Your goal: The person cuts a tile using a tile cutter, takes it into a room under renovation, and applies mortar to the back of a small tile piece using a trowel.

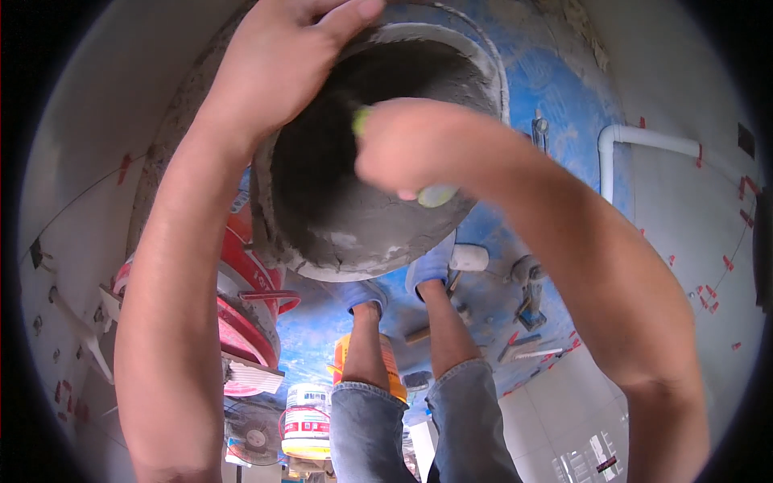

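Note:
A big round bucket (pixel 283 256) with a mortar-crusted rim stands in front of me. Grey wet mortar (pixel 378 229) lines its inside and is smoothest near my side. My left hand (pixel 282 60) is at the bucket's far left rim and appears to grip it; its thumb shows, while the other fingers are mostly cut off by the top edge. Over the opening, my right hand (pixel 415 153) is closed round the green handle (pixel 437 196) of a tool. The hand is slightly blurred, and the tool's working end cannot be made out against the dark mortar.
Red and white buckets (pixel 262 298) stand left of my legs. A yellow bucket (pixel 390 366) and a white lidded pail (pixel 307 419) are behind my feet. A white mallet head (pixel 469 258) and a metal tool (pixel 530 302) lie right. A white pipe (pixel 652 138) runs along the wall.

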A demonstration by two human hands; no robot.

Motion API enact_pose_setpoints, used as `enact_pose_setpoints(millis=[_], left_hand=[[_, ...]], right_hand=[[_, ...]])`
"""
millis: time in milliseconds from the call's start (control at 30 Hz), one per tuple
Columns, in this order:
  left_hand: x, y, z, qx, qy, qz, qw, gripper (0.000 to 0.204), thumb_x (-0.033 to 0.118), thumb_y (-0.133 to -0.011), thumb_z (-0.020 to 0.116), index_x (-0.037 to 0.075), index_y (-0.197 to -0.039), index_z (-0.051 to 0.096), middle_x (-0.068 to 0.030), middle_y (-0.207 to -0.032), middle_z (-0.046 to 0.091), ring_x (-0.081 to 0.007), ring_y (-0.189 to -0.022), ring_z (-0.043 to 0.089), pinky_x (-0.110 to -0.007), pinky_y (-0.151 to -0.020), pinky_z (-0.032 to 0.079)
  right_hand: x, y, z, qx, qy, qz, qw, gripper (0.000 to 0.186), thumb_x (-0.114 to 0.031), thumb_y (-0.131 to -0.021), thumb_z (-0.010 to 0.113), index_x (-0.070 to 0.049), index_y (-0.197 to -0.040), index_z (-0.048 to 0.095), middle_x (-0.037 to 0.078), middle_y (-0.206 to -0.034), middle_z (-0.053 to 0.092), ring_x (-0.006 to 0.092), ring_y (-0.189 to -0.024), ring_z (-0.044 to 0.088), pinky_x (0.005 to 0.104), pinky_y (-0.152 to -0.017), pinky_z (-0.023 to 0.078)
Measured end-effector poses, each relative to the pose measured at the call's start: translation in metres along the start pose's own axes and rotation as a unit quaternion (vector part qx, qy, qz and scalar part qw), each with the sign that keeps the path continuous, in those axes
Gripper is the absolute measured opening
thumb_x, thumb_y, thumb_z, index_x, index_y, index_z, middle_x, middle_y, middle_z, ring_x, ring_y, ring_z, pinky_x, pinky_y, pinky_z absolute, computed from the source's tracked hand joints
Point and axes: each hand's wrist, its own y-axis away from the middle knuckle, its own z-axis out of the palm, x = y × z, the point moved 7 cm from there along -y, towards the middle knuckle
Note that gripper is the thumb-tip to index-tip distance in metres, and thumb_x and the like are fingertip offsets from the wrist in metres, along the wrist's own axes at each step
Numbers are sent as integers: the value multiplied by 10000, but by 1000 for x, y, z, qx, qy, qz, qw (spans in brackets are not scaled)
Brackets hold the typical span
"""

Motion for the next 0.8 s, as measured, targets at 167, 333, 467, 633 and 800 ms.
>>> enact_pose_setpoints(millis=[167,333,467,633,800], left_hand=[[38,-23,22,-9,-111,49,993,303,231,-912,545,-43,-808,622,-237,-716,588,-366,-675,564,-402,-665,445],[54,-37,28,-30,-149,52,987,302,257,-896,550,-22,-851,656,-261,-784,616,-405,-765,617,-434,-700,460],[32,-37,8,-24,-191,75,978,305,261,-902,545,-21,-844,647,-248,-775,614,-405,-752,601,-435,-696,457],[5,-24,3,-4,-42,43,998,333,309,-942,573,-16,-950,645,-45,-748,629,-95,-706,525,-285,-709,453],[17,-22,6,-2,-96,43,994,321,281,-915,552,-17,-838,646,-256,-784,608,-309,-741,638,-428,-712,461]], right_hand=[[-39,10,18,201,-37,401,893,333,-127,-794,606,36,-1071,522,149,-854,575,223,-703,646,400,-436,532],[-27,3,57,172,132,419,882,361,-165,-812,573,28,-1102,479,179,-845,562,291,-634,624,419,-327,464],[24,8,118,252,12,408,877,331,-157,-810,566,5,-1096,531,146,-836,601,292,-659,647,422,-530,553],[33,22,81,63,-78,104,990,319,-165,-831,553,74,-1041,543,199,-821,662,320,-769,674,409,-706,544],[54,2,75,196,-370,296,859,383,-216,-841,550,132,-999,517,254,-699,642,330,-724,678,439,-721,530]])
